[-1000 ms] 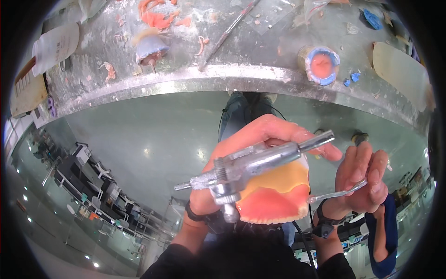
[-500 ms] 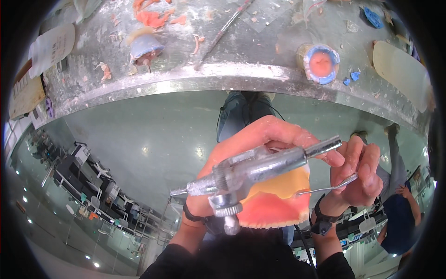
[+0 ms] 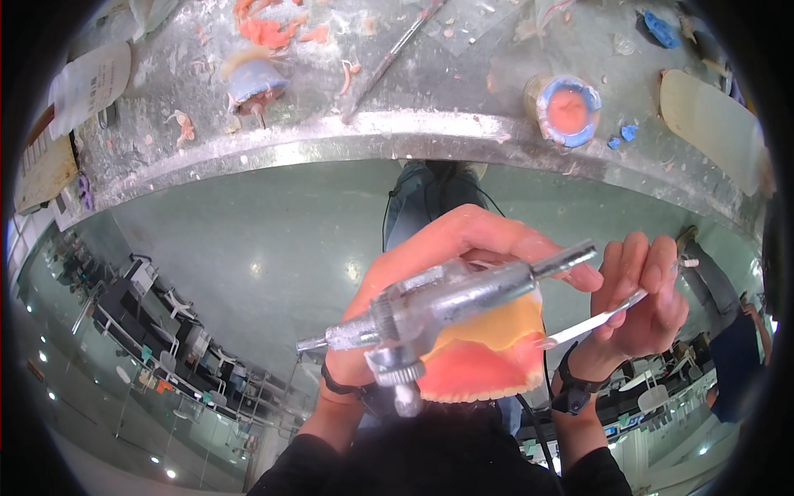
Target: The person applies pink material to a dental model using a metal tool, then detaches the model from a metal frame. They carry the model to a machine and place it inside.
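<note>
My left hand (image 3: 460, 237) is wrapped around a silver metal dental articulator (image 3: 463, 304), held in the air in front of my body. Mounted on it is a yellow plaster model carrying a pink wax denture base (image 3: 471, 370) with a row of pale teeth along its lower edge. Some left fingers are hidden behind the metal. My right hand (image 3: 649, 318) pinches a slim metal wax carver (image 3: 583, 329). Its bright flat blade reaches left, and the tip touches the right edge of the pink wax, near the yellow plaster.
Beyond my hands runs the metal bench's edge (image 3: 397, 131). On it lie a blue-rimmed cup of pink material (image 3: 569, 111), a blue cup on its side (image 3: 258, 83), a long metal tool (image 3: 393, 58), pink wax scraps (image 3: 269, 29) and blue bits. Another person (image 3: 740, 355) stands at far right.
The carver has rolled so its broad blade face shows, and my right fingers have shifted slightly right. The articulator has drifted a little left. At far right, the other person has moved outward.
</note>
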A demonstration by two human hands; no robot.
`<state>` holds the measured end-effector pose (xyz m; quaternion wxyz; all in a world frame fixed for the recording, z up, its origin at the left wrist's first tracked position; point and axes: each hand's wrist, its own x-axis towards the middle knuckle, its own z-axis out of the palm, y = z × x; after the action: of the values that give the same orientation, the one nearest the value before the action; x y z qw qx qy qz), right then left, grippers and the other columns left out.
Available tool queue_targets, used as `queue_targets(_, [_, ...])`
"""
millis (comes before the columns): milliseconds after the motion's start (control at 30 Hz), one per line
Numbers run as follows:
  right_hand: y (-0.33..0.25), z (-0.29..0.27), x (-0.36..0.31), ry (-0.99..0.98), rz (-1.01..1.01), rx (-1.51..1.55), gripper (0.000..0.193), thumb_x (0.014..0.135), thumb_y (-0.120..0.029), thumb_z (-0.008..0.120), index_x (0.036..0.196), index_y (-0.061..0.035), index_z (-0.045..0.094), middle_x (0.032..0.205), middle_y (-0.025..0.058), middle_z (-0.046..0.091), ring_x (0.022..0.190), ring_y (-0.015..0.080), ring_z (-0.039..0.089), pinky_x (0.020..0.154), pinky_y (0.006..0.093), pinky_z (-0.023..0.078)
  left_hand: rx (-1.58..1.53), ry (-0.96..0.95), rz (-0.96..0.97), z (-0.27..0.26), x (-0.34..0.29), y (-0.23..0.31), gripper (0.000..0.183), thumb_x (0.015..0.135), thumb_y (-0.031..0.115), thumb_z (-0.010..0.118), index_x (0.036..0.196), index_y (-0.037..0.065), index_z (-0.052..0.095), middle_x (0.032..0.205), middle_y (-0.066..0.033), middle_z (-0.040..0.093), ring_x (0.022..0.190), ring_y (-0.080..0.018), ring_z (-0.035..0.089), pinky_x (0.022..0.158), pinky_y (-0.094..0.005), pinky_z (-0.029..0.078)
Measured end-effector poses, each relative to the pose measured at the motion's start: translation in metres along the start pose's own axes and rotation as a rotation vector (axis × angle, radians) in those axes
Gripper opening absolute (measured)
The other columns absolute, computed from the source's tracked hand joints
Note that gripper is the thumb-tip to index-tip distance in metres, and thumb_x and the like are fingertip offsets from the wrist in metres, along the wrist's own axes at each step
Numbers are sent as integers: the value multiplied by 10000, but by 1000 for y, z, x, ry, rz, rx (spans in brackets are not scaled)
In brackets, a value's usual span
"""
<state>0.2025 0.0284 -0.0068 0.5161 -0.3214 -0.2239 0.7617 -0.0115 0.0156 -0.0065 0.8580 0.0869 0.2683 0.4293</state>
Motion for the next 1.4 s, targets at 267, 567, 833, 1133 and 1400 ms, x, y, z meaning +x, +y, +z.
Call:
queue_targets(267, [-1,1,10,411,-355,-678,314,954,-258,325,870,-26,520,741,54,459,602,164,411,535,241,375,-82,105,201,5,7,0,669,772,347,513,1245,-88,328,1134,-372,440,769,-472,586,585,-459,521])
queue_targets(567, [31,1,37,65,-203,-1483,532,745,24,487,1247,-149,529,738,79,464,586,180,489,561,269,436,-112,279,208,8,1,5,743,749,334,477,1320,-70,225,1132,-346,441,714,-498,574,383,-419,538])
queue_targets(833, [36,-3,33,128,-324,-1407,513,734,35,437,1226,-76,534,780,80,523,579,151,456,537,262,411,71,275,157,-12,-14,8,569,817,416,456,1249,49,405,1067,-442,430,654,-463,592,492,-442,505])
queue_targets(1133, [26,4,22,63,-245,-1474,395,778,0,430,1154,40,545,930,82,612,603,135,406,545,245,363,-154,151,250,-7,-17,4,601,776,451,480,1158,-13,459,1007,-460,446,638,-438,602,474,-412,517])
queue_targets(1400, [24,0,15,56,-286,-1440,343,868,-130,450,1145,44,556,699,70,542,560,125,412,510,243,349,-104,219,180,3,-12,3,657,741,471,507,1090,-84,479,965,-460,464,618,-426,607,467,-389,524])
